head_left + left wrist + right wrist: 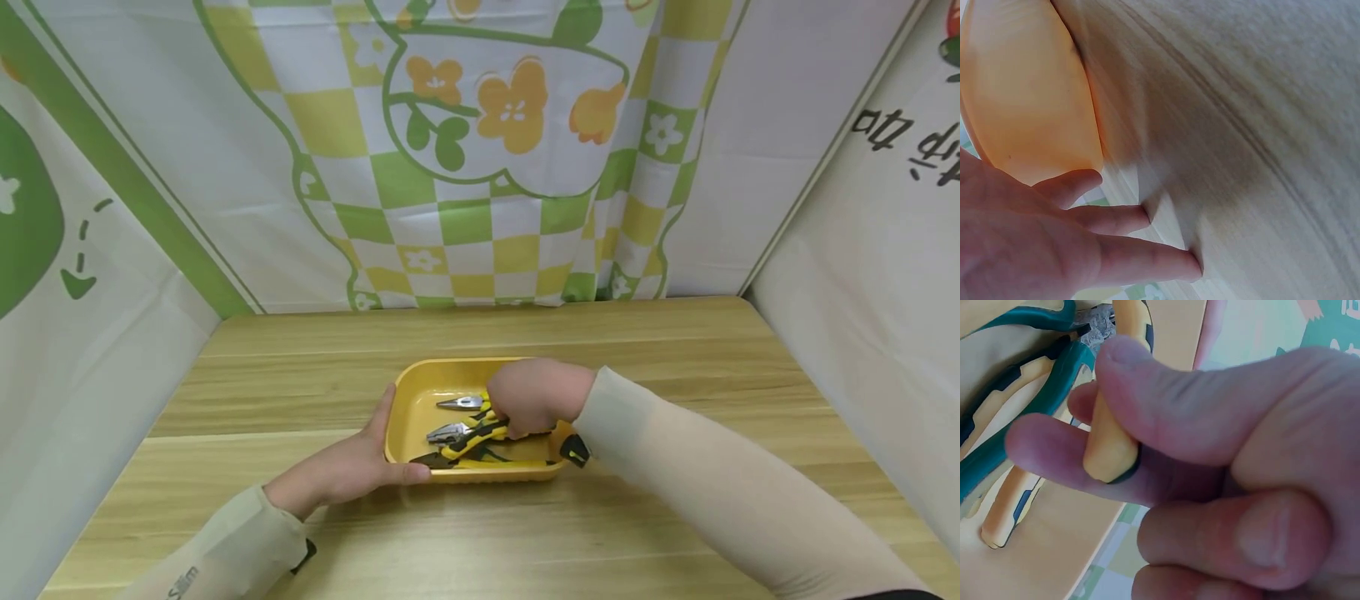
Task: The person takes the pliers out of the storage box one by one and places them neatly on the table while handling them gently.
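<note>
White fabric walls you in, black Chinese characters at upper right. Wood-grained table below. Lower left, your pale sleeve carries what looks like "Sillim". Centre frame, a smooth yellow tray, rounded corners: your left hand rests against its left end, fingers straight. Over its right half, your right hand pinches a rounded yellow-and-black handle; silvery, tapered long-nosed pliers lie inside, close by.

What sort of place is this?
Probably a small curtained booth for tabletop work: printed cloth hangs on three sides of a wood-grain table, which bears a yellow tray of pliers.
</note>
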{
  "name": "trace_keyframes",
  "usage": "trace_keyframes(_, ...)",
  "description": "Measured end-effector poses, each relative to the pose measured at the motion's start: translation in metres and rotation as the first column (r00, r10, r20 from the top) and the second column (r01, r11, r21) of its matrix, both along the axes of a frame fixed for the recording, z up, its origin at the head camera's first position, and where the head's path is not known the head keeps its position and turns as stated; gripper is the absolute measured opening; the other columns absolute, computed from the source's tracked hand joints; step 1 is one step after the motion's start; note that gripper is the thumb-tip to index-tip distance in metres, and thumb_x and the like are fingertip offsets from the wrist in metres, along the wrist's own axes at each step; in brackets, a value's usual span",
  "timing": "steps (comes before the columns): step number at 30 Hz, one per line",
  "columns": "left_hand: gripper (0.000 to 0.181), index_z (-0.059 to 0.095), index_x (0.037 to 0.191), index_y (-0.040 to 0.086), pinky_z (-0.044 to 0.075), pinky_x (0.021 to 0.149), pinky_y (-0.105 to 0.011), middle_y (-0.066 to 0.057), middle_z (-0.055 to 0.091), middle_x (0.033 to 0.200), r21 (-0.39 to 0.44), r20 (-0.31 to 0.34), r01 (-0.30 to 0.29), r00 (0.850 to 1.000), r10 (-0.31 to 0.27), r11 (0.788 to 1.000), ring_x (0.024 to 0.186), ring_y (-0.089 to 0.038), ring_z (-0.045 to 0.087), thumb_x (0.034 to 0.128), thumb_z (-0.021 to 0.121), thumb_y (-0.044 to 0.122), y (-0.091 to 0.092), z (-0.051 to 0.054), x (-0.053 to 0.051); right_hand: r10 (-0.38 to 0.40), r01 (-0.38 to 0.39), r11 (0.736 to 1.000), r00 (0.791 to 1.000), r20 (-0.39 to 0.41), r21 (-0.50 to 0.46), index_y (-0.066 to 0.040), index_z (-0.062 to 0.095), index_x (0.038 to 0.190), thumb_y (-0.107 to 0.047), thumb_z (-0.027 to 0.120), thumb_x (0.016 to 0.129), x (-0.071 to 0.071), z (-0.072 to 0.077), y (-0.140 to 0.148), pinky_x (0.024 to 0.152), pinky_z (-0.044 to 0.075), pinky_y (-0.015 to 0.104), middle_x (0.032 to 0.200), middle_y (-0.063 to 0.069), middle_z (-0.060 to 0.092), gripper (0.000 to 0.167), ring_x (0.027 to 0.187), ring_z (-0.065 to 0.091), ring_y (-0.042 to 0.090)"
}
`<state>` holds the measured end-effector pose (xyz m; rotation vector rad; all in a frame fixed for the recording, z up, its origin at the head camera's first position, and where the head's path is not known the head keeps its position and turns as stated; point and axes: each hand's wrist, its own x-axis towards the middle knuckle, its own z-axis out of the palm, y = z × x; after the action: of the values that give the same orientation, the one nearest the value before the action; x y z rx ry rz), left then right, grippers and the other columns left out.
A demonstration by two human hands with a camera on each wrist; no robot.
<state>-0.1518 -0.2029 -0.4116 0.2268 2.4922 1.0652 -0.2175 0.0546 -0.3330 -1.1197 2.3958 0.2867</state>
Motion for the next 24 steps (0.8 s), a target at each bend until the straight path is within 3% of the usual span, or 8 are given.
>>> trace_keyframes(4,0.138,-0.023,0.156,0.015,0.030,0.108,-0.057,-0.037,0.017,0.155,0.001,-0.012,0.001,1.000,-0.001,1.000,0.128,-0.042,0.045,0.0761,0.081,0.057,0.000,0.000,0.000,0.024,-0.026,0.998,0.999,-0.040,-0.055,-0.017,0.058,0.064,-0.022,0.070,0.095,-0.001,0.001,0.006,0.057,0.035,0.028,0.069,-0.004,0.046,0.033,0.062,0.038,0.012)
trace_keyframes(8,0.138,-0.023,0.156,0.016,0.029,0.108,-0.058,-0.036,0.016,0.155,-0.005,-0.016,0.003,1.000,-0.003,1.000,0.128,-0.044,0.044,0.0760,0.081,0.057,0.000,0.000,0.000,-0.003,0.000,0.993,1.000,-0.025,-0.118,-0.016,0.061,0.069,-0.021,0.071,0.094,-0.003,0.002,0.012,0.063,0.042,0.029,0.074,-0.004,0.052,0.028,0.066,0.044,0.011)
trace_keyframes(12,0.137,-0.023,0.156,0.016,0.028,0.109,-0.057,-0.037,0.016,0.155,-0.007,-0.017,0.006,1.000,-0.006,1.000,0.129,-0.045,0.043,0.0762,0.081,0.058,0.000,0.001,0.001,-0.007,0.003,0.988,1.000,-0.026,-0.156,-0.012,0.076,0.088,-0.021,0.072,0.094,-0.005,0.002,0.019,0.080,0.051,0.031,0.094,-0.002,0.068,0.011,0.086,0.062,0.014)
trace_keyframes(15,0.138,-0.024,0.156,0.016,0.028,0.109,-0.057,-0.037,0.015,0.155,-0.007,-0.019,0.008,1.000,-0.008,1.000,0.130,-0.047,0.042,0.0761,0.080,0.058,-0.001,0.001,0.001,0.005,-0.013,0.984,0.999,-0.044,-0.176,-0.011,0.078,0.106,-0.022,0.072,0.094,-0.005,0.001,0.024,0.088,0.051,0.035,0.108,0.000,0.070,0.017,0.102,0.065,0.020)
trace_keyframes(20,0.137,-0.023,0.156,0.015,0.029,0.109,-0.056,-0.036,0.016,0.155,-0.010,-0.026,0.012,1.000,-0.012,1.000,0.128,-0.045,0.044,0.0767,0.080,0.058,-0.001,0.000,0.000,0.023,-0.031,0.971,0.999,-0.038,-0.238,-0.012,0.074,0.087,-0.019,0.070,0.094,-0.007,-0.003,0.034,0.074,0.050,0.033,0.082,-0.005,0.064,0.011,0.074,0.057,0.014)
trace_keyframes(24,0.137,-0.022,0.156,0.014,0.031,0.108,-0.056,-0.036,0.019,0.154,-0.009,-0.028,0.012,1.000,-0.012,1.000,0.125,-0.042,0.048,0.0767,0.080,0.058,-0.001,0.000,0.000,-0.007,0.012,0.945,1.000,0.018,-0.327,-0.014,0.067,0.077,-0.013,0.067,0.095,-0.009,-0.006,0.046,0.060,0.039,0.031,0.065,-0.007,0.047,0.018,0.060,0.040,0.011)
